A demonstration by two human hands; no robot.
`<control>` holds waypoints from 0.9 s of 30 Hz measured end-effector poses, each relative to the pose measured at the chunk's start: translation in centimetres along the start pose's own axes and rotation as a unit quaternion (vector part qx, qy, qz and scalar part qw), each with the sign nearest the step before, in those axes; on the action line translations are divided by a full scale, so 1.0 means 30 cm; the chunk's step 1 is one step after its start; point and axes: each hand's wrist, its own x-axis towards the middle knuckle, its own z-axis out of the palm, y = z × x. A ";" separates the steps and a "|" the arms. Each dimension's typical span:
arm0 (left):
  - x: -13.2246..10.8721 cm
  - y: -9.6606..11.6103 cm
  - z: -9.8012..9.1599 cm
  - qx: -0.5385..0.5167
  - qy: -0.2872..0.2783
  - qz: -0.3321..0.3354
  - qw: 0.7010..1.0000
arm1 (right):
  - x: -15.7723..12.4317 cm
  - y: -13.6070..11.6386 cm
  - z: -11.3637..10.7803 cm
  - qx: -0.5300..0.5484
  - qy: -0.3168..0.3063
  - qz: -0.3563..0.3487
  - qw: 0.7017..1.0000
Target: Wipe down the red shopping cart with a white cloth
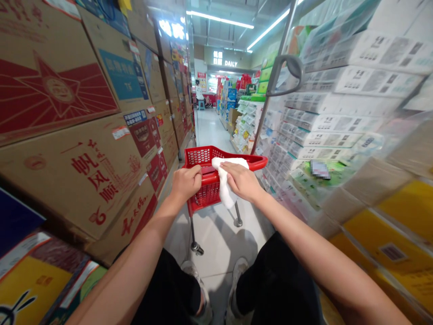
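Observation:
In front of me stands a small red shopping cart (204, 197) with a perforated plastic basket and metal legs on casters. My left hand (187, 183) is wrapped round the left part of its red handle (209, 179). A white cloth (227, 189) lies over the handle to the right and hangs down on the near side. On top of it rests my right hand (241, 179), pressing the cloth to the handle; the fingertips point left and some fingers are partly hidden.
Cardboard cartons (77, 176) are stacked along the left. White wrapped paper packs (358, 108) rise on the right, with yellow packs (392, 243) lower down. A metal pole with a grey handle (286, 74) stands right of the cart. The tiled aisle floor (211, 122) runs ahead; a person (199, 92) is far off.

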 end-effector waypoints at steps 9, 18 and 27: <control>0.007 0.018 -0.005 -0.035 -0.006 -0.032 0.999 | 0.009 0.002 -0.010 -0.014 0.006 0.052 0.999; 0.015 0.034 -0.009 -0.146 0.007 -0.020 0.989 | 0.078 -0.189 0.101 -0.038 0.010 -0.015 0.999; 0.010 0.017 0.018 -0.200 -0.006 -0.022 0.980 | 0.026 0.076 0.047 -0.065 0.046 0.086 0.993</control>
